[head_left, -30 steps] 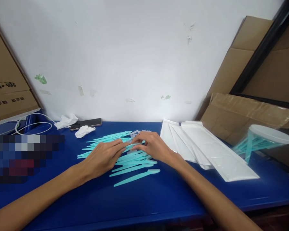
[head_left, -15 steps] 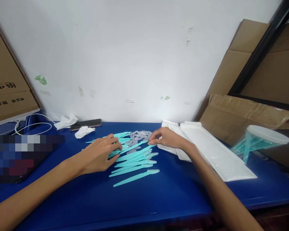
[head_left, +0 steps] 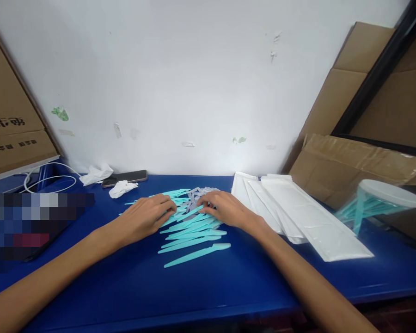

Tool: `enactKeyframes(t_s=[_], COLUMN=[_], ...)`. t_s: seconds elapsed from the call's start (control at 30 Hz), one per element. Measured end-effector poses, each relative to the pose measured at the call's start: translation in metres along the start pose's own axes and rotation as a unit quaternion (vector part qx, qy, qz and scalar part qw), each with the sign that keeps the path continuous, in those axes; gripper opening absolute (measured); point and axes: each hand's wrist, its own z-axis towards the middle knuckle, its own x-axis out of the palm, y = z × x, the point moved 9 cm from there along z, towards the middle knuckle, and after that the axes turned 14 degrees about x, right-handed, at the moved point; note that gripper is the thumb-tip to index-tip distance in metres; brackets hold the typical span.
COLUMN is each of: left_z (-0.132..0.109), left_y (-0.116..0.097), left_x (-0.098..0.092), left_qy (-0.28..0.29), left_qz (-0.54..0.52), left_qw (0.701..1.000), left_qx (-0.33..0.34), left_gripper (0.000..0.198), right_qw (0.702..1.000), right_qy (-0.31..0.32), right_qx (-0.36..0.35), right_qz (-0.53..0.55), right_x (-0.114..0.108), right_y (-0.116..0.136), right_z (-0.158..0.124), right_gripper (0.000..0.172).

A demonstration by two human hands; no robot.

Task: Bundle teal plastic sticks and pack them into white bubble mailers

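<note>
Several thin teal plastic sticks (head_left: pixel 194 233) lie fanned out on the blue table (head_left: pixel 180 291), with small translucent grey caps (head_left: pixel 197 193) among them at the far side. My left hand (head_left: pixel 147 216) rests palm down on the left part of the pile, fingers curled onto the sticks. My right hand (head_left: pixel 225 208) lies on the right part of the pile, fingertips touching the sticks near the caps. I cannot make out whether either hand pinches a piece.
A stack of long white pouches (head_left: pixel 298 217) lies right of the pile. A clear tub with a white lid (head_left: pixel 381 201) holds teal sticks at far right. Cardboard (head_left: pixel 353 166) leans behind. A phone (head_left: pixel 125 177), crumpled tissues (head_left: pixel 122 188) and a white cable (head_left: pixel 46 178) lie at back left.
My right hand has come back left from the edge of the white pouches onto the pile of sticks. My left hand has stayed on the pile.
</note>
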Motion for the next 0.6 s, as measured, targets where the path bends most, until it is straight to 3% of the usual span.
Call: enactKeyframes(t_s=[0.2, 0.37, 0.6], left_z=[-0.003, -0.002, -0.001], left_y=[0.012, 0.005, -0.003], left_x=[0.003, -0.005, 0.002], left_qy=[-0.047, -0.078, -0.061], left_qz=[0.004, 0.002, -0.017], left_qw=[0.999, 0.997, 0.998], left_qx=[-0.014, -0.006, 0.024], left_gripper=[0.029, 0.03, 0.039], right_qw=[1.0, 1.0, 0.999], right_qy=[-0.002, -0.001, -0.007], right_qx=[0.01, 0.009, -0.003], right_qz=[-0.019, -0.029, -0.043], right_x=[-0.001, -0.004, -0.003], right_y=[-0.002, 0.0, 0.0], right_z=[0.0, -0.001, -0.003], right_gripper=[0.014, 0.014, 0.014])
